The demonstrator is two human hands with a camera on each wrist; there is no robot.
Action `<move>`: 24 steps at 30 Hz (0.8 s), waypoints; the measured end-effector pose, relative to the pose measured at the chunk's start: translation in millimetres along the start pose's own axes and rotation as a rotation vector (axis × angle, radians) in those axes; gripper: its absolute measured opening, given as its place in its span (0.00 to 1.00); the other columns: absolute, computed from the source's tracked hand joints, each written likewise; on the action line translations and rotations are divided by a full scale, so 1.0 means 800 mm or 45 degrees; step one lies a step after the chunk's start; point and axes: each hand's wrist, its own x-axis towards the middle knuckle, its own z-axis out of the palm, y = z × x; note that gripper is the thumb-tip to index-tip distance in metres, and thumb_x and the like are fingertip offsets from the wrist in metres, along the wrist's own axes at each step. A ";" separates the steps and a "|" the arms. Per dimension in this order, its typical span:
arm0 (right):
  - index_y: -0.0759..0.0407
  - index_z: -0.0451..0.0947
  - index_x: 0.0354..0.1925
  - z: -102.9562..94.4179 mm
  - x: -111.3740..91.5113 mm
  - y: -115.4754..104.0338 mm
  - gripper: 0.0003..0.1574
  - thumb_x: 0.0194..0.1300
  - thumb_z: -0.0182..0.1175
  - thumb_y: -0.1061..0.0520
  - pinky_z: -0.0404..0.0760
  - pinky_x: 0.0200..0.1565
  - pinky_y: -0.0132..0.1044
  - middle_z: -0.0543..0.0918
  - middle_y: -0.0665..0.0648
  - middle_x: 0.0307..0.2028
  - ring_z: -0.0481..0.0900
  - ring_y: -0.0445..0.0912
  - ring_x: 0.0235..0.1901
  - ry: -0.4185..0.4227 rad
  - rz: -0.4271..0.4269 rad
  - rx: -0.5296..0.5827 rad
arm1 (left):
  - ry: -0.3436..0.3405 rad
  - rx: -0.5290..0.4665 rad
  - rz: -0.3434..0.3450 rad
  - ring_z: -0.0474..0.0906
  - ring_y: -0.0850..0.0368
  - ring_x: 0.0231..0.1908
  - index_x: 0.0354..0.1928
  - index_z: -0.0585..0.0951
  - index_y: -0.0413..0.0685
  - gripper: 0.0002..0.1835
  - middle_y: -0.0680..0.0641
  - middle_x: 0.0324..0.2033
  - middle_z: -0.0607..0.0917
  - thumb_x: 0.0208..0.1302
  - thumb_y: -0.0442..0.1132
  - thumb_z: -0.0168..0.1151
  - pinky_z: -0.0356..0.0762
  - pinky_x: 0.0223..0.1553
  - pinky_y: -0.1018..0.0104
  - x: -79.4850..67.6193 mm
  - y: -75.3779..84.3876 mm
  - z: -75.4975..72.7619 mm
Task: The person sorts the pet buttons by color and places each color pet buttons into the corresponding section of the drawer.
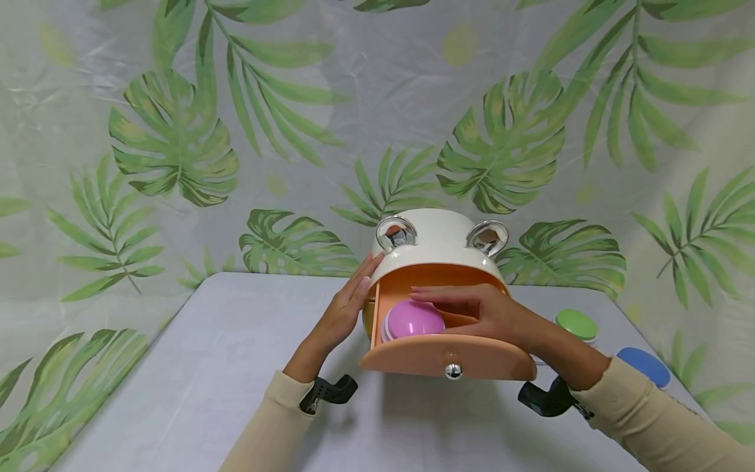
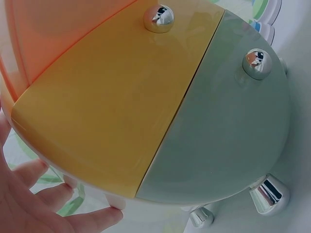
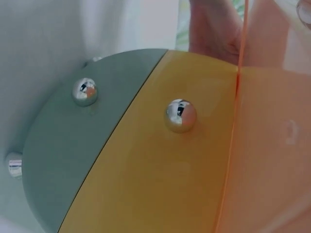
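Observation:
A rounded white storage box (image 1: 439,229) with two chrome ring-shaped ears stands on the table, its top orange drawer (image 1: 413,357) pulled out. My left hand (image 1: 342,314) rests along the box's left side with fingers extended. In the left wrist view the fingertips (image 2: 104,218) lie at the shell's edge, beside the shut yellow drawer (image 2: 112,97) and green drawer (image 2: 218,131). Inside the orange drawer, at its left, sits a round container with a pink domed lid (image 1: 415,318). My right hand (image 1: 486,311) reaches in and grips it, fingers over the top and thumb at the front.
A green-lidded round container (image 1: 577,323) and a blue-lidded one (image 1: 644,366) stand on the table to the right, near my right forearm. Behind the white table (image 1: 236,354) hangs a leaf-patterned cloth (image 1: 377,105). Chrome feet (image 2: 269,194) hold up the box.

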 end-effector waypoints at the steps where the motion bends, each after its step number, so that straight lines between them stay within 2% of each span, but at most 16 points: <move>1: 0.43 0.72 0.66 0.000 0.000 0.000 0.37 0.59 0.69 0.56 0.72 0.61 0.40 0.75 0.45 0.62 0.70 0.42 0.63 0.000 -0.005 -0.005 | -0.001 -0.003 -0.001 0.43 0.60 0.73 0.74 0.56 0.69 0.25 0.59 0.75 0.48 0.79 0.48 0.35 0.45 0.70 0.43 0.000 0.000 0.000; 6: 0.43 0.71 0.66 -0.002 0.001 0.003 0.36 0.60 0.68 0.56 0.72 0.61 0.38 0.74 0.44 0.63 0.69 0.42 0.64 0.004 -0.039 -0.060 | -0.022 -0.013 -0.025 0.41 0.55 0.74 0.76 0.55 0.59 0.26 0.51 0.75 0.47 0.79 0.43 0.34 0.44 0.71 0.43 -0.003 0.016 -0.002; 10: 0.43 0.71 0.66 -0.003 0.001 0.003 0.36 0.61 0.68 0.56 0.72 0.60 0.37 0.73 0.44 0.63 0.69 0.43 0.64 0.003 -0.056 -0.075 | -0.012 -0.006 -0.007 0.43 0.59 0.74 0.75 0.56 0.67 0.25 0.56 0.75 0.48 0.79 0.48 0.35 0.45 0.71 0.43 -0.003 0.012 -0.001; 12: 0.44 0.71 0.66 -0.004 0.001 0.004 0.36 0.61 0.68 0.56 0.72 0.60 0.38 0.74 0.44 0.63 0.70 0.43 0.64 0.003 -0.063 -0.076 | -0.001 0.000 0.013 0.43 0.60 0.73 0.74 0.56 0.72 0.25 0.59 0.75 0.48 0.78 0.51 0.34 0.46 0.70 0.43 0.000 -0.002 0.000; 13: 0.43 0.71 0.66 -0.004 0.001 0.004 0.36 0.60 0.68 0.55 0.72 0.60 0.38 0.74 0.44 0.63 0.70 0.43 0.63 0.005 -0.058 -0.080 | -0.001 0.006 0.016 0.43 0.61 0.73 0.74 0.56 0.74 0.25 0.60 0.75 0.48 0.78 0.53 0.34 0.46 0.70 0.43 -0.001 -0.002 0.000; 17: 0.44 0.71 0.66 -0.005 0.001 0.004 0.36 0.60 0.68 0.55 0.72 0.60 0.39 0.74 0.44 0.63 0.69 0.44 0.64 0.011 -0.056 -0.088 | 0.000 0.002 0.031 0.43 0.59 0.74 0.74 0.55 0.73 0.25 0.57 0.75 0.48 0.78 0.53 0.34 0.46 0.70 0.41 -0.001 -0.002 0.000; 24: 0.44 0.71 0.66 -0.005 0.002 0.004 0.37 0.59 0.69 0.55 0.73 0.60 0.41 0.74 0.46 0.63 0.69 0.44 0.64 0.015 -0.043 -0.082 | -0.004 -0.020 0.019 0.43 0.59 0.73 0.75 0.56 0.68 0.25 0.57 0.75 0.48 0.79 0.47 0.35 0.46 0.70 0.43 -0.001 -0.002 0.000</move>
